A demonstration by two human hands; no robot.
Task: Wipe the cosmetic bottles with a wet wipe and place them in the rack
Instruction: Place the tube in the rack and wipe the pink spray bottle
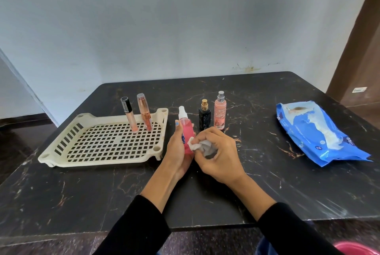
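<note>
My left hand [177, 152] grips a pink spray bottle [186, 129] with a white cap, held upright above the table. My right hand [218, 154] holds a crumpled white wet wipe [200, 145] pressed against the bottle's lower right side. The cream perforated rack [102, 141] lies to the left. Two slim tubes stand at its back: a black-capped one [129, 115] and a rose-gold one [144, 111]. Behind my hands, a dark bottle with a gold cap [204, 118] and a peach spray bottle [220, 111] stand on the table.
A blue pack of wet wipes [316, 133] lies at the right of the black marble table [267, 182], its flap open. A grey wall runs behind the table. A pink object [358, 249] shows at the bottom right corner.
</note>
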